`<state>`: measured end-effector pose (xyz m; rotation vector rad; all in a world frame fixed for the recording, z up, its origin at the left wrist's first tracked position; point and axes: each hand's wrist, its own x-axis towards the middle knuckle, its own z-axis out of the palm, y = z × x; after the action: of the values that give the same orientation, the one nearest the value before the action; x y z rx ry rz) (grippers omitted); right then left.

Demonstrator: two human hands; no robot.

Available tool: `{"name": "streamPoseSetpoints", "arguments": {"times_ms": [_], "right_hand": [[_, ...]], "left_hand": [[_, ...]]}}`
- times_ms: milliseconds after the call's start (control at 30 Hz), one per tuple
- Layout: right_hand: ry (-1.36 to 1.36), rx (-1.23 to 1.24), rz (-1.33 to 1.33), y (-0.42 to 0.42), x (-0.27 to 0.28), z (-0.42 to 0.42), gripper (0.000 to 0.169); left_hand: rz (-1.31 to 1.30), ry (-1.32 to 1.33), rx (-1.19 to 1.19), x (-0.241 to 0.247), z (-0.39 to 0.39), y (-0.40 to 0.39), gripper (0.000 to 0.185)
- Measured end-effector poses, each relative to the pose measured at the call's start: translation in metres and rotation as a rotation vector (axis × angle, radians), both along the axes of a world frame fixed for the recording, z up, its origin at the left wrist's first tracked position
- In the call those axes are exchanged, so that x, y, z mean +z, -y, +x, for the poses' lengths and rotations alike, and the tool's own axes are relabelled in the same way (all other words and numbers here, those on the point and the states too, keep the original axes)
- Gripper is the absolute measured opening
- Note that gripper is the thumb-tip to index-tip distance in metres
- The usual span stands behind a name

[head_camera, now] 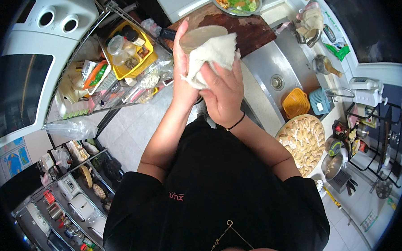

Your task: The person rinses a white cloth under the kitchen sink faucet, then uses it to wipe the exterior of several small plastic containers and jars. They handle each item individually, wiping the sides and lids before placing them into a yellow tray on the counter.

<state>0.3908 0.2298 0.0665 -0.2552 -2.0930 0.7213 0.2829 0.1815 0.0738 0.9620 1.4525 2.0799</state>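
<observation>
My left hand [181, 71] grips a round, translucent container [200, 37] by its side, thumb up along the rim. A crumpled white cloth [214, 52] is pressed to the container's near side by my right hand [224, 92], its fingers spread over the fabric. Both hands are close together in front of my body, and the cloth hides the container's lower part. Past them lies a dark wooden board [250, 30] bearing a metal bowl [213, 0] of shredded orange and green vegetables.
To the right is a steel sink [262, 64] with a yellow basket [296, 104] and a blue basket [319, 101]. A round tray [282, 130] of dumplings stands nearer me. Wire shelving [107, 107] on the left holds a yellow basket of jars [118, 73].
</observation>
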Motion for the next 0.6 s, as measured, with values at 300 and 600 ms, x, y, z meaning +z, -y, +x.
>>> {"name": "streamPoseSetpoints", "arguments": {"times_ms": [300,600], "right_hand": [[-0.111,0.024,-0.250,-0.037,0.051,-0.020,0.042],[-0.053,0.223,-0.602,-0.069,0.044,-0.020,0.031]], "left_hand": [[0.039,-0.056,0.132,0.003,0.001,-0.004,0.088],[0.048,0.131,-0.027,0.007,0.006,-0.002,0.093]]}}
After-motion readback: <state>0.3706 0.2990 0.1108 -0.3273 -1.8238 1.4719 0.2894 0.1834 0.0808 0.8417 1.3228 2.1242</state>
